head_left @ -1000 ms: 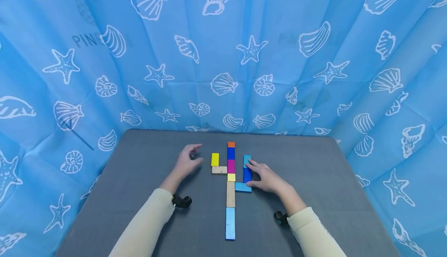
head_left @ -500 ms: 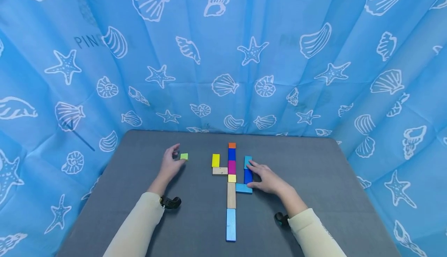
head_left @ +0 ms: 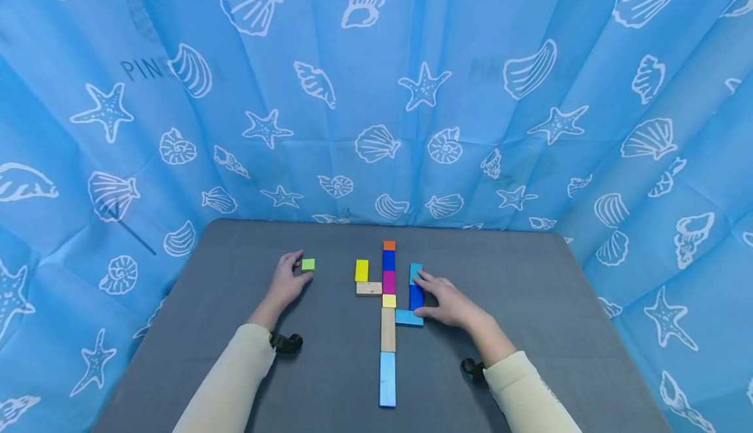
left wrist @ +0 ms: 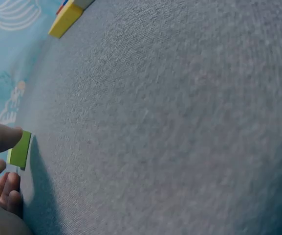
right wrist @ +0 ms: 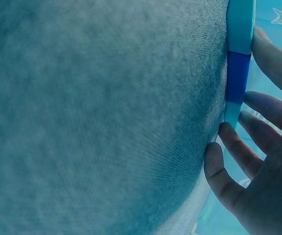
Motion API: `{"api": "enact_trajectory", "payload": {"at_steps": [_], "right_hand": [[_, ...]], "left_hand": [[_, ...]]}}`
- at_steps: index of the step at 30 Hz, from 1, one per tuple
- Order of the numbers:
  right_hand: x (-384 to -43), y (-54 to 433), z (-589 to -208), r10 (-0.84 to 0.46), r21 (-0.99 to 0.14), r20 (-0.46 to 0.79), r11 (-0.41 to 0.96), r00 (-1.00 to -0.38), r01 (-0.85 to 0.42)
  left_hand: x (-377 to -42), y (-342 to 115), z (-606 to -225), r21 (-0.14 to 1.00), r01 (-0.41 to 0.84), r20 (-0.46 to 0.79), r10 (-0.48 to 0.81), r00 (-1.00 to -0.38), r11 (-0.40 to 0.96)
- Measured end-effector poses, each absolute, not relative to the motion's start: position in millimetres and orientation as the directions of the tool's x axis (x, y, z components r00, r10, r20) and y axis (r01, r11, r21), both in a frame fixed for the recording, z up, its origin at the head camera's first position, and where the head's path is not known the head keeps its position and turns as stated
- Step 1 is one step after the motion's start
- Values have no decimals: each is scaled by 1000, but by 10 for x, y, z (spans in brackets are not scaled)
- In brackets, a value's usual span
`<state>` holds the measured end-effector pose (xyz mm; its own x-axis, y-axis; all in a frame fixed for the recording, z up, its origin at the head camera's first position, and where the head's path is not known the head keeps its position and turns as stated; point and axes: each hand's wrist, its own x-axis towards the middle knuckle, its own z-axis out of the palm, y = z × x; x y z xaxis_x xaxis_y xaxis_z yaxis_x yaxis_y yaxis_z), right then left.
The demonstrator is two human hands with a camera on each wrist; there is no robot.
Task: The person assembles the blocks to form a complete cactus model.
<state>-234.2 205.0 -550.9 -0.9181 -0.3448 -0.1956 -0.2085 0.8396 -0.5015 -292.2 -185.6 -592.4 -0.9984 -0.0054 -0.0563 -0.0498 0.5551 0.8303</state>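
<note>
A small green block (head_left: 308, 265) lies on the grey table, left of a flat layout of coloured blocks. My left hand (head_left: 287, 282) is around it, index finger and thumb spread to either side; in the left wrist view the thumb overlaps the green block (left wrist: 19, 151), and contact is unclear. On the right, my right hand (head_left: 450, 300) stays with fingers spread over the layout's right branch. Its index fingertip reaches the teal block (head_left: 416, 270) and its thumb the light blue crosswise block (head_left: 408, 317). A dark blue block (head_left: 416, 297) lies between them.
The layout's middle column runs from an orange block (head_left: 389, 245) down to a long light blue block (head_left: 387, 379). A yellow block (head_left: 361, 271) and a plain wood block (head_left: 368, 288) form its left branch. A blue shell-print curtain (head_left: 376, 93) hangs behind the table.
My left hand has moved left, away from the yellow block, to the green block, which was not visible a second ago. The right hand and the layout keep their places.
</note>
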Motion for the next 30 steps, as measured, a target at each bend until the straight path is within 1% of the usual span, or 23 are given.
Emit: {"api": "enact_trajectory", "payload": {"at_steps": [8,14,22,30], "right_hand": [[-2336,2031,-5490,-337,-493,-201,846,-920,-203],[-2336,2030,-5475,-333,-493,-206,847,-920,-197],[-2338,2030,-5476,-326,-483,-212,855,-921,-192],[-2338,2025,-5476,-341,-474,-210,855,-916,-210]], "left_hand": [[-2957,-1864,-5931,793,-12,-20,7,-1000,609],[-2966,-1871,-5909,786,-16,-20,-1,-1000,618],[-2987,-1849,-5766,789,-30,-33,-7,-999,614],[-3064,-1711,-5648,820,-30,-36,0,-999,571]]}}
